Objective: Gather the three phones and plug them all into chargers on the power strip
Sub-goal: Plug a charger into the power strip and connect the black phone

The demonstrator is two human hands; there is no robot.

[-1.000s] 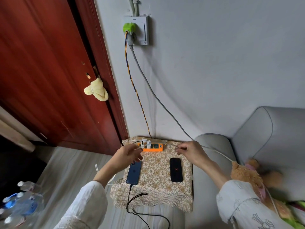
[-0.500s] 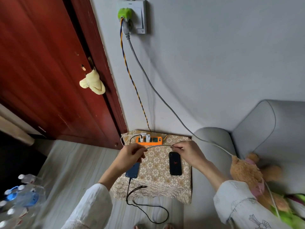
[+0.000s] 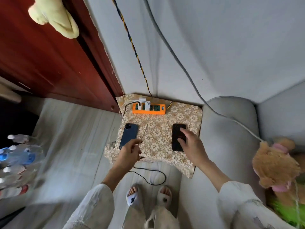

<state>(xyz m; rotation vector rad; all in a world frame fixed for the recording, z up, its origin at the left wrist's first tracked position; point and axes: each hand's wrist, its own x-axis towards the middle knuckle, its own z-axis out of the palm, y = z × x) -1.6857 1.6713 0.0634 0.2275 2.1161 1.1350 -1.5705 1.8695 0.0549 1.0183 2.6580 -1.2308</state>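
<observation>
So we're looking down at a small surface with a floral cloth, wedged between a red door and a grey sofa. The orange power strip sits at the 12 o'clock edge of the surface, against the wall, with two white chargers plugged in at its left end and a twisted cord running up the wall from it. The blue phone lies face down at about 9 o'clock on the surface, the black phone at about 3 o'clock, well apart from each other. We only see two phones here. Our left hand is pinched shut on a thin white cable, which slants up toward 1 o'clock from the fingers, just beside the blue phone; the hand overlaps that phone's near corner. Our right hand is spread open, fingers resting on or just over the black phone's screen, can't tell which, and not gripping anything. A black cable loops on the floor in front of the surface, near our slippered feet. Plush toy on the sofa at 3 o'clock, water bottles on the floor at 9.
</observation>
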